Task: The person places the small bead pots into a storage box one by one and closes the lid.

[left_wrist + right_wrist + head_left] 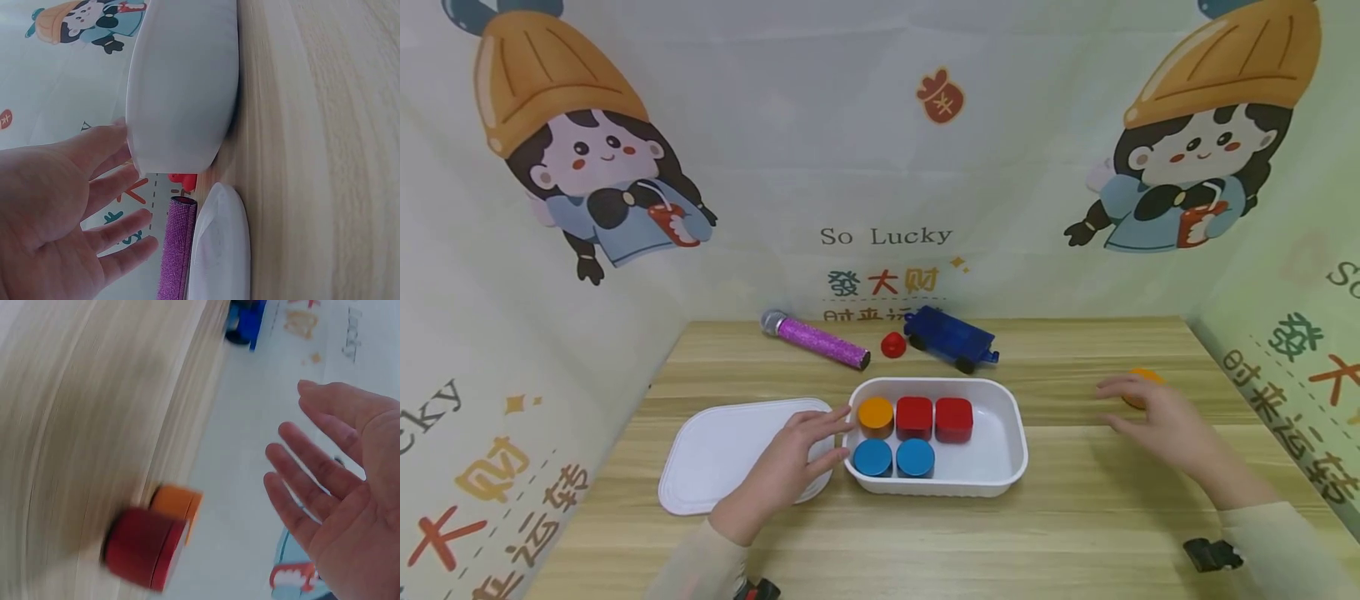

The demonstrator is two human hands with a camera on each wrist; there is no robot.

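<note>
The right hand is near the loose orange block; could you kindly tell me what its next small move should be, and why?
I would probably bring the right hand to the red block and pinch it: the hand is empty, that block stands loose on the table near the orange block, and the white box has bare room at its right end.

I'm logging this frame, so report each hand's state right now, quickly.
Left hand: open, fingertips at the white box's rim.
Right hand: open, holding nothing, near an orange block and a red block.
</note>
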